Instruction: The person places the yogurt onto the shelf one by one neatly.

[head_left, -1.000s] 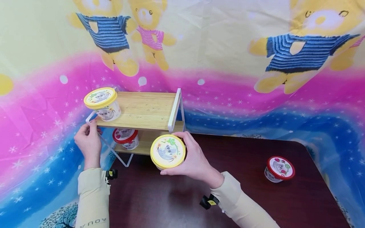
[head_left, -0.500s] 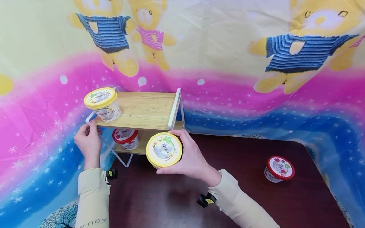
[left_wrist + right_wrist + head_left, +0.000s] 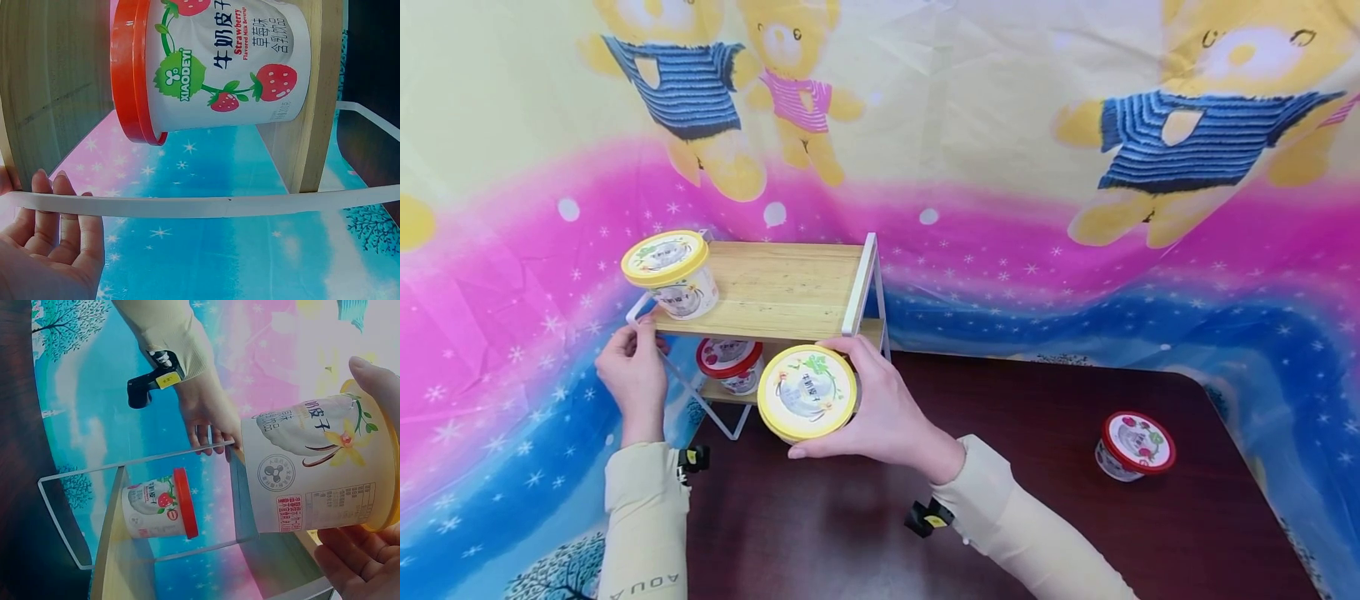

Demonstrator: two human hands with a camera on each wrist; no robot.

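My right hand (image 3: 880,408) grips a yellow-lidded tub (image 3: 807,392) by its sides, in front of the small two-tier shelf (image 3: 782,283). Printed on that tub's side is a vanilla flower, seen in the right wrist view. My left hand (image 3: 636,367) holds the front left corner of the top board, its fingers passing behind the white metal frame (image 3: 219,206) and under the board. Close by, another yellow-lidded tub (image 3: 681,287) stands on the top board's left end. On the lower board sits a red-lidded strawberry tub (image 3: 244,69).
A second red-lidded tub (image 3: 1131,446) stands at the right of the dark wooden table (image 3: 1000,417). Behind the table hangs a printed cloth (image 3: 985,208) with bears and snowflakes. The shelf's white side frame (image 3: 860,287) rises at its right end.
My right hand has carried the yellow-lidded tub to the left and slightly up, closer to the red-lidded tub on the lower board. The left hand has stayed at the shelf corner.
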